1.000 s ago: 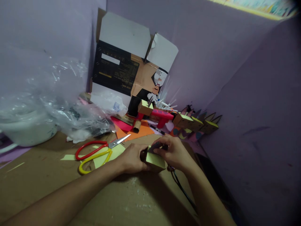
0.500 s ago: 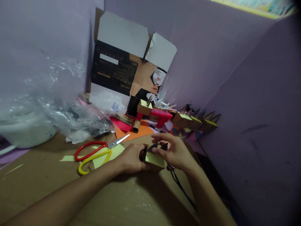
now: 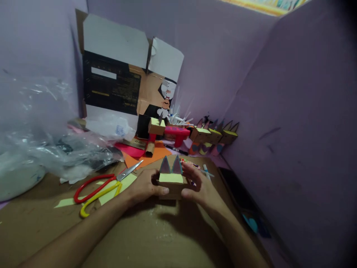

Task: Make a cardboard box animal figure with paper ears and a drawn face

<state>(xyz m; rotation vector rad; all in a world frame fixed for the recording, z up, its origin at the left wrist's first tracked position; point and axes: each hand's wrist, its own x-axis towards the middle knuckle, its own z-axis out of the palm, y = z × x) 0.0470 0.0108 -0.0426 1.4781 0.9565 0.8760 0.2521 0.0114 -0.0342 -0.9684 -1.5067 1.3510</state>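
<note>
Left hand (image 3: 145, 186) and right hand (image 3: 200, 189) hold 1 eared box (image 3: 171, 185), inside hidden.

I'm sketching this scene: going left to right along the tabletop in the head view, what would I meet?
White pot, scissors, left hand, small eared box, right hand, dark flat object.

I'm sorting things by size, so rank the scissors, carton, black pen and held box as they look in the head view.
1. Carton
2. Scissors
3. Held box, ears included
4. Black pen
</note>
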